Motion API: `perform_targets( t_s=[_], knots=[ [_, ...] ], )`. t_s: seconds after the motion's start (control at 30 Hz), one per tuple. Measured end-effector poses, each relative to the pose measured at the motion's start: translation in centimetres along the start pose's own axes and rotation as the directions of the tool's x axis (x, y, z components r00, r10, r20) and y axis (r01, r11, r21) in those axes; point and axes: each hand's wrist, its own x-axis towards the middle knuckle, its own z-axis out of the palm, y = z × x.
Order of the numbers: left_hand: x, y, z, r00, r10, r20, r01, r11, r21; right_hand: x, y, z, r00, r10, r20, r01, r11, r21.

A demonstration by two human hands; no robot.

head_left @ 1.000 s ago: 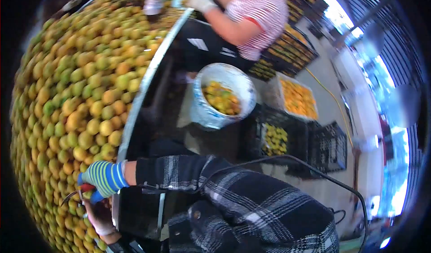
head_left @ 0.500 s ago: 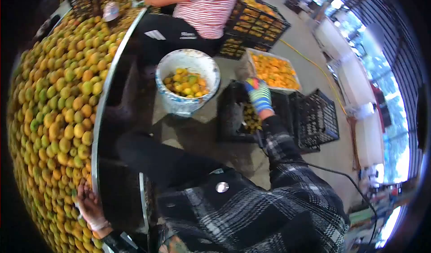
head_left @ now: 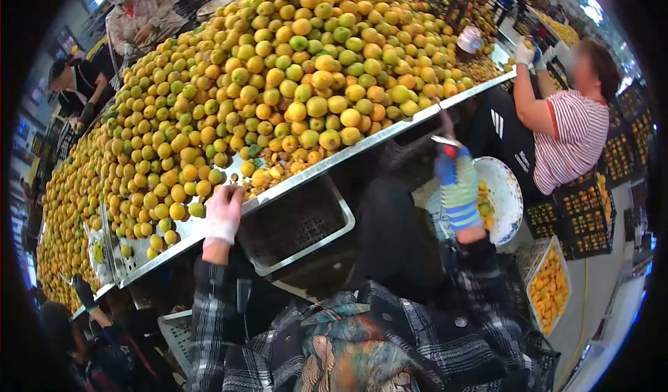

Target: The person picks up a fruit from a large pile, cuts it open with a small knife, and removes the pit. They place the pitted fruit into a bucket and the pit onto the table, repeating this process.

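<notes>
My left hand (head_left: pixel 224 214), with a white covering round the palm and wrist, is at the metal edge of the fruit table, beside the heaped orange-green round fruit (head_left: pixel 296 89). Its fingers are curled; whatever they hold is hidden. My right hand (head_left: pixel 457 187), in a striped multicoloured glove, is closed round a small hand tool with a bright metal part (head_left: pixel 445 141). Motion blur hides the tool's exact kind. Below and right of that hand stands a white bucket (head_left: pixel 510 201), partly covered by the glove, with some fruit inside.
A metal rim (head_left: pixel 390 131) runs along the table's front. Under it sits a dark bin with a pale rim (head_left: pixel 327 242). To the right are a crate of orange fruit (head_left: pixel 548 288), stacked black crates (head_left: pixel 581 208) and a seated co-worker (head_left: pixel 574 128). Other people stand behind the heap.
My view has swung left toward the heap. My right hand has left the black crate and is now up by the table edge. My left hand has gone from loosely open on the fruit to curled.
</notes>
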Motion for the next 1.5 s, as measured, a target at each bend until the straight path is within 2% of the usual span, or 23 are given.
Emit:
perform_targets(
  t_s=[0.03, 0.07, 0.1, 0.17, 0.33, 0.47, 0.5, 0.53, 0.57, 0.6, 0.67, 0.7, 0.77, 0.8, 0.83, 0.93, 1.0, 1.13, 1.2, 1.23, 1.27, 1.33, 1.5],
  knots=[
    [1.4, -0.1, 0.1, 1.0, 0.004, -0.003, -0.004, 0.995, 0.103, 1.1, 1.1, 3.3, 0.996, 0.068, 0.052, -0.079, 0.964, 0.254],
    [2.8, -0.1, 0.2, 1.0, 0.012, -0.006, -0.011, 0.979, 0.205, 2.2, 0.2, 5.5, 0.993, 0.047, 0.11, -0.048, 0.999, 0.005],
    [4.3, -0.3, 0.7, 0.999, -0.028, 0.035, 0.016, 0.957, 0.289, 3.3, -3.7, 7.6, 0.986, -0.133, 0.103, 0.143, 0.985, -0.097],
    [6.7, 0.2, 1.6, 0.988, -0.099, 0.115, 0.036, 0.888, 0.458, 4.2, -5.1, 11.9, 0.972, -0.118, 0.202, 0.109, 0.992, 0.057],
    [9.4, 2.1, 2.5, 0.951, -0.257, 0.175, 0.101, 0.788, 0.608, 3.5, -6.7, 18.7, 0.941, -0.089, 0.326, 0.003, 0.966, 0.257],
    [10.6, -1.7, 2.7, 0.96, -0.233, 0.158, 0.123, 0.852, 0.509, 2.7, -5.1, 22.2, 0.896, 0.052, 0.442, -0.22, 0.916, 0.336],
    [10.6, -2.4, 2.6, 0.958, -0.208, 0.197, 0.126, 0.923, 0.365, 2.9, -4.9, 23.5, 0.9, 0.038, 0.435, -0.192, 0.93, 0.314],
    [10.5, -3.1, 2.4, 0.958, -0.176, 0.225, 0.129, 0.969, 0.211, 2.8, -4.7, 24.0, 0.839, 0.11, 0.534, -0.342, 0.868, 0.359],
    [10.1, -3.8, 2.1, 0.96, -0.142, 0.242, 0.174, 0.978, -0.116, 2.8, -4.7, 24.8, 0.808, 0.136, 0.573, -0.409, 0.83, 0.38],
    [9.6, -2.8, 1.4, 0.933, -0.198, 0.301, 0.302, 0.885, -0.354, 3.0, -5.1, 25.7, 0.775, 0.156, 0.612, -0.472, 0.787, 0.397],
    [8.8, -2.0, 1.2, 0.95, -0.09, 0.299, 0.298, 0.55, -0.78, 3.0, -4.7, 28.0, 0.756, 0.131, 0.642, -0.471, 0.789, 0.395],
    [8.6, -1.3, 0.6, 0.95, -0.037, 0.309, 0.289, 0.47, -0.834, 3.0, -4.6, 29.3, 0.762, 0.087, 0.642, -0.431, 0.808, 0.401],
    [8.0, -0.2, 0.2, 0.939, 0.008, 0.344, 0.329, 0.271, -0.905, 3.6, -5.8, 30.3, 0.744, 0.019, 0.668, -0.333, 0.877, 0.345],
    [7.9, 0.4, 0.4, 0.941, 0.027, 0.337, 0.327, 0.178, -0.928, 3.9, -6.5, 30.5, 0.765, -0.07, 0.641, -0.163, 0.941, 0.297],
    [7.8, 1.0, 0.4, 0.946, 0.047, 0.32, 0.312, 0.134, -0.941, 4.0, -6.6, 31.0, 0.762, -0.1, 0.64, -0.116, 0.951, 0.287],
    [7.5, 1.9, -0.1, 0.913, -0.038, 0.406, 0.408, 0.127, -0.904, 3.5, -6.1, 32.4, 0.754, -0.171, 0.634, -0.034, 0.954, 0.299],
    [7.6, 1.1, 0.6, 0.9, -0.049, 0.432, 0.435, 0.067, -0.898, 3.1, -5.7, 32.7, 0.728, -0.131, 0.673, -0.035, 0.973, 0.227],
    [7.9, 2.2, 0.3, 0.91, 0.113, 0.4, 0.399, 0.03, -0.917, 3.2, -6.1, 32.6, 0.749, -0.13, 0.65, 0.079, 0.991, 0.107],
    [8.0, 3.1, 0.0, 0.879, 0.061, 0.473, 0.477, -0.119, -0.871, 3.6, -6.7, 32.4, 0.784, -0.16, 0.6, 0.15, 0.986, 0.067],
    [8.0, 2.8, 0.4, 0.923, 0.06, 0.38, 0.374, 0.095, -0.923, 3.6, -6.8, 32.5, 0.781, -0.159, 0.604, 0.167, 0.985, 0.043],
    [8.1, 2.7, 0.7, 0.924, 0.06, 0.379, 0.373, 0.093, -0.923, 3.6, -6.9, 32.5, 0.779, -0.156, 0.608, 0.184, 0.983, 0.017],
    [8.1, 2.6, 1.3, 0.9, -0.089, 0.426, 0.421, -0.072, -0.904, 3.4, -7.3, 32.4, 0.771, -0.195, 0.606, 0.221, 0.975, 0.032],
    [8.0, 2.4, 2.0, 0.952, -0.048, 0.303, 0.295, -0.138, -0.946, 3.4, -8.7, 32.9, 0.724, -0.093, 0.683, 0.119, 0.993, 0.009]
  ],
)
